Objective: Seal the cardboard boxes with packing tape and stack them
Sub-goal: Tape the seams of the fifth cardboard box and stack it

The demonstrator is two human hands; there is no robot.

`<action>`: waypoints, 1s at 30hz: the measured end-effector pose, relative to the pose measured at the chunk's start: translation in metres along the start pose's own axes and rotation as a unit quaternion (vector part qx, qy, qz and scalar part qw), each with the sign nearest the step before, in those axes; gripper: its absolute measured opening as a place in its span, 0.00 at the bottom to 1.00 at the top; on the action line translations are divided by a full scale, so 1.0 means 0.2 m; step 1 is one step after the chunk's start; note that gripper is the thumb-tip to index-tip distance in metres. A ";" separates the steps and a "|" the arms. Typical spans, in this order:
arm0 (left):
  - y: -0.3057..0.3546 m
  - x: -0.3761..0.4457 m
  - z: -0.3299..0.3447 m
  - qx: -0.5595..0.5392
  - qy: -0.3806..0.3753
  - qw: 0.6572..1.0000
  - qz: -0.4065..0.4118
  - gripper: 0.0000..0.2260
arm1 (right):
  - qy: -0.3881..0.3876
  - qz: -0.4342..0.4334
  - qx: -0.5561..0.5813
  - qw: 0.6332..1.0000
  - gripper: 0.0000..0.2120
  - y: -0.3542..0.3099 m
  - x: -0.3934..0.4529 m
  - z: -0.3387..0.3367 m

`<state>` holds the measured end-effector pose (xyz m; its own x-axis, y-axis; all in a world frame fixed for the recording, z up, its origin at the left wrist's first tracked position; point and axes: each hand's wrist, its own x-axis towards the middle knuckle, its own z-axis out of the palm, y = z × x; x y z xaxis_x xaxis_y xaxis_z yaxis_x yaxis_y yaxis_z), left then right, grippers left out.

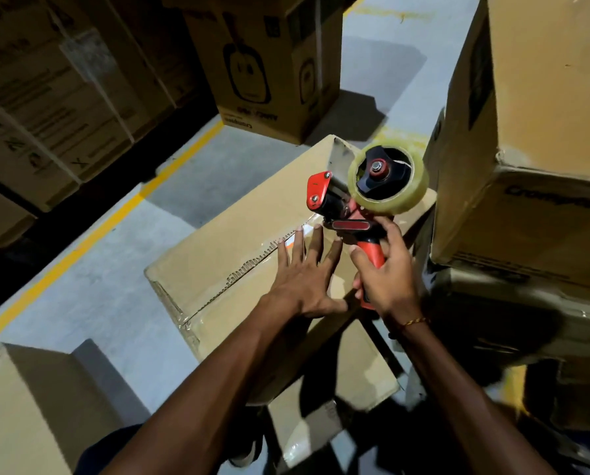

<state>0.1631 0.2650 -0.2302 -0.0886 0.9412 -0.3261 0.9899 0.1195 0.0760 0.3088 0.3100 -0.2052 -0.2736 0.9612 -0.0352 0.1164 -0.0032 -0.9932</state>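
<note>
L hand (pixel 302 281) flat, fingers spread, pressing corrugated cardboard box (pixel 238 255) top by its taped centre seam. R hand (pixel 386 269) grips red plastic tape dispenser (pixel 351 207) w/ clear glossy roll, just above box.

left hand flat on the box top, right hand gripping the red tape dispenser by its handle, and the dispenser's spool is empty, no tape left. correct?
Not quite. The head view shows a roll of clear packing tape on the spool, not an empty one. The rest holds: the left hand lies flat, fingers spread, on the cardboard box top, and the right hand grips the red tape dispenser by its handle.
</note>
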 end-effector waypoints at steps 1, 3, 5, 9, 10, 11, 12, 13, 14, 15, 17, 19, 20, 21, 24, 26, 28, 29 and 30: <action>-0.02 -0.01 -0.02 0.007 -0.014 1.000 0.004 0.52 | -0.002 0.001 -0.003 1.000 0.28 0.00 0.00 0.00; -0.08 -0.05 -0.06 0.030 -0.043 0.998 0.022 0.52 | -0.009 0.004 -0.017 1.000 0.28 0.00 0.00 0.00; -0.20 -0.11 -0.08 0.061 -0.066 0.994 0.054 0.53 | -0.015 0.008 -0.024 1.000 0.28 -0.01 0.00 0.00; -0.56 -0.28 -0.06 0.114 -0.090 0.986 0.086 0.52 | -0.015 -0.007 -0.012 1.000 0.27 -0.03 -0.02 0.01; -0.64 -0.32 -0.07 0.117 -0.098 0.984 0.088 0.52 | -0.017 -0.011 -0.007 1.000 0.27 -0.03 -0.03 0.01; -0.68 -0.35 -0.08 0.092 -0.110 0.987 0.078 0.51 | -0.018 -0.013 -0.001 1.000 0.27 -0.02 -0.03 0.01; -0.70 -0.38 -0.10 0.047 -0.119 0.990 0.054 0.50 | -0.018 -0.015 0.002 1.000 0.27 -0.02 -0.03 0.00; -0.68 -0.39 -0.10 0.005 -0.115 0.993 0.023 0.50 | -0.017 -0.018 0.002 1.000 0.26 -0.02 -0.03 -0.01; -0.64 -0.39 -0.10 -0.023 -0.094 0.995 -0.005 0.52 | -0.016 -0.020 0.001 1.000 0.26 -0.02 -0.03 -0.02; -0.58 -0.38 -0.09 -0.038 -0.060 0.997 -0.028 0.55 | -0.014 -0.022 0.000 1.000 0.26 -0.02 -0.03 -0.02; -0.42 -0.32 -0.06 -0.053 -0.001 0.997 -0.058 0.56 | -0.009 -0.020 0.003 1.000 0.26 -0.02 -0.03 -0.04; -0.26 -0.22 -0.04 -0.075 0.034 0.993 -0.085 0.48 | -0.001 -0.019 0.000 1.000 0.27 -0.01 -0.02 -0.07; -0.19 -0.16 -0.04 -0.075 0.047 0.992 -0.093 0.45 | 0.005 -0.021 -0.003 1.000 0.27 0.00 -0.01 -0.09; -0.11 -0.10 -0.04 -0.069 0.057 0.992 -0.092 0.42 | 0.012 -0.021 -0.005 1.000 0.27 0.01 -0.01 -0.10; 0.10 0.07 -0.07 -0.066 0.068 0.994 -0.057 0.40 | 0.029 -0.018 -0.011 0.999 0.28 0.04 0.03 -0.16; 0.22 0.16 -0.09 -0.067 0.067 0.994 -0.046 0.41 | 0.035 -0.018 -0.032 0.999 0.28 0.07 0.06 -0.18; 0.30 0.21 -0.10 -0.062 0.057 0.995 -0.059 0.40 | 0.038 -0.021 -0.064 0.997 0.29 0.07 0.07 -0.19; 0.33 0.24 -0.10 -0.054 0.043 0.995 -0.070 0.39 | 0.037 -0.023 -0.077 0.996 0.31 0.07 0.08 -0.20; 0.35 0.25 -0.11 -0.046 0.028 0.995 -0.081 0.40 | 0.034 -0.026 -0.083 0.996 0.33 0.06 0.08 -0.21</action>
<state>0.2260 0.3277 -0.2208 -0.2555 0.9230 -0.2877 0.9479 0.2978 0.1136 0.3458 0.3367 -0.2140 -0.2188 0.9754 0.0286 0.2625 0.0870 -0.9610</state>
